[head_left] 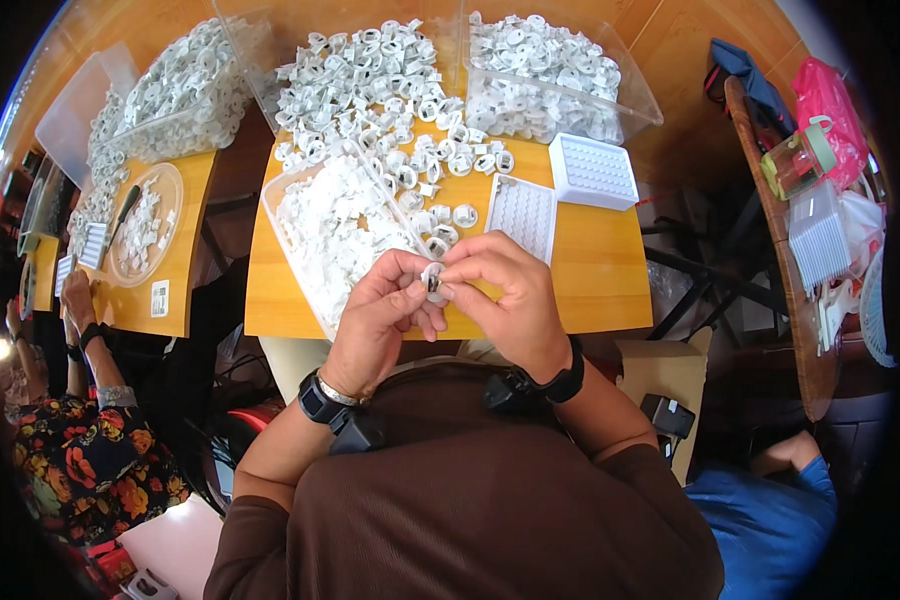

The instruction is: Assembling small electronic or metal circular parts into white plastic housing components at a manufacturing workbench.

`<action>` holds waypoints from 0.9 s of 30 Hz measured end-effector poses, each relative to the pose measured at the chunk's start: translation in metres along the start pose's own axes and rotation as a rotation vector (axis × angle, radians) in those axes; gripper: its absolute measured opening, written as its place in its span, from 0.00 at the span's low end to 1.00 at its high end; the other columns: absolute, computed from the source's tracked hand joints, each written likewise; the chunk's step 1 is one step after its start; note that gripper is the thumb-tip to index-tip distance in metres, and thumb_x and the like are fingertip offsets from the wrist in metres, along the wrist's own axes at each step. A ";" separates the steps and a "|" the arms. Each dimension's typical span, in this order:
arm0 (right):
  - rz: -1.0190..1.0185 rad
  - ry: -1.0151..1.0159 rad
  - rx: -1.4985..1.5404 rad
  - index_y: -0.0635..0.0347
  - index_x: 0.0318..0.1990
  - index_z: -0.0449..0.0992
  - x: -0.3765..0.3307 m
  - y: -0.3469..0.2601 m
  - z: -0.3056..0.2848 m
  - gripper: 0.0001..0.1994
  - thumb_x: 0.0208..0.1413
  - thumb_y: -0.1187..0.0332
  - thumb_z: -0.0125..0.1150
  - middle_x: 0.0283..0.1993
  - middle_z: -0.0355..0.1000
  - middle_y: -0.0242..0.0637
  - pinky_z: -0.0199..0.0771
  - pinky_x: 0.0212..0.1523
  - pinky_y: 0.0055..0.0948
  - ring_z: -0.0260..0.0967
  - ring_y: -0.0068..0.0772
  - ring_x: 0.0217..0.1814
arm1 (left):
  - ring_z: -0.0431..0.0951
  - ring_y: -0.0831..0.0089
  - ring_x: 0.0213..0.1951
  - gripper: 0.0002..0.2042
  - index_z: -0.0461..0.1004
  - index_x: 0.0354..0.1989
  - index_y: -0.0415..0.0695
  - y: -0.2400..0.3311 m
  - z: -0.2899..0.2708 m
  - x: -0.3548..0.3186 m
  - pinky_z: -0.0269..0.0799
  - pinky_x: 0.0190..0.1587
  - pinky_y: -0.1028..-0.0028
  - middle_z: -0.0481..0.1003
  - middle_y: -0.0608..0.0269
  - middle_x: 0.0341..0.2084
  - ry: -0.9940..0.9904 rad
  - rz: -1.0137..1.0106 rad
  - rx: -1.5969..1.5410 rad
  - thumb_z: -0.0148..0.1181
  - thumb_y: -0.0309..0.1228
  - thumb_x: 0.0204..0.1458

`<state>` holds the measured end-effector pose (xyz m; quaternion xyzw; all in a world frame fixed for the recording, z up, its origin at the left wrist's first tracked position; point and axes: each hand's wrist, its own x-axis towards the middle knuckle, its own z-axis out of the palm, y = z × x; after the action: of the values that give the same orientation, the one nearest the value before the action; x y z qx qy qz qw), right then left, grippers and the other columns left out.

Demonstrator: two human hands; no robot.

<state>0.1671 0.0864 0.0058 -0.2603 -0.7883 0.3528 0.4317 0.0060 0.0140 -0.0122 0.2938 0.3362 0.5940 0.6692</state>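
Observation:
Between both hands, over the table's near edge, is a small round white plastic part (431,279) with a dark slot in it. My left hand (382,305) pinches it from the left with thumb and forefinger. From the right, my right hand (505,290) has its thumb and fingertips on the same part; the fingers cover much of it. Just left of my hands lies a clear bin (292,275) filled with small white pieces (340,225). Beyond my hands, several loose round white parts (437,235) lie on the wooden table (600,270).
A large heap of white parts (360,90) spreads at the back, beside a full clear tub (635,100). White gridded trays (525,215) lie right of it. A co-worker in a floral top (100,460) sits left; a person in blue (765,520) is at lower right.

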 end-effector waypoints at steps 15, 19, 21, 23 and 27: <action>0.551 -0.145 0.600 0.65 0.32 0.69 0.001 -0.002 0.010 0.06 0.52 0.78 0.62 0.29 0.73 0.33 0.72 0.31 0.19 0.71 0.18 0.30 | 0.74 0.76 0.31 0.10 0.66 0.46 0.39 0.004 -0.008 -0.012 0.70 0.33 0.78 0.72 0.62 0.32 -0.020 -0.025 0.129 0.46 0.29 0.60; 0.580 -0.183 0.656 0.65 0.33 0.69 0.001 0.002 0.015 0.06 0.52 0.79 0.61 0.30 0.73 0.33 0.72 0.32 0.20 0.70 0.18 0.31 | 0.75 0.75 0.28 0.15 0.66 0.46 0.39 0.003 -0.014 -0.012 0.71 0.29 0.79 0.74 0.60 0.31 0.001 -0.028 0.109 0.53 0.36 0.57; 0.609 -0.243 0.675 0.65 0.33 0.69 0.007 0.002 0.014 0.05 0.53 0.78 0.60 0.30 0.73 0.33 0.72 0.32 0.20 0.70 0.18 0.31 | 0.75 0.74 0.27 0.15 0.66 0.46 0.39 0.004 -0.017 -0.013 0.71 0.28 0.79 0.74 0.59 0.31 0.028 -0.050 0.081 0.52 0.37 0.58; 0.636 -0.302 0.693 0.65 0.33 0.69 0.014 0.007 0.011 0.04 0.53 0.77 0.59 0.30 0.72 0.32 0.71 0.32 0.20 0.69 0.17 0.32 | 0.75 0.74 0.28 0.12 0.66 0.45 0.39 0.006 -0.017 -0.011 0.71 0.29 0.78 0.73 0.59 0.31 0.034 -0.040 0.043 0.50 0.34 0.59; 0.511 -0.133 0.345 0.63 0.35 0.73 0.036 0.027 -0.004 0.03 0.55 0.74 0.57 0.31 0.73 0.30 0.70 0.34 0.21 0.69 0.19 0.34 | 0.74 0.74 0.28 0.11 0.66 0.45 0.39 0.006 -0.024 -0.012 0.70 0.29 0.78 0.73 0.58 0.31 0.056 0.068 -0.024 0.47 0.33 0.60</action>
<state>0.1561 0.1301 0.0039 -0.3491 -0.6525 0.5945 0.3145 -0.0170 0.0030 -0.0208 0.2804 0.3374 0.6283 0.6425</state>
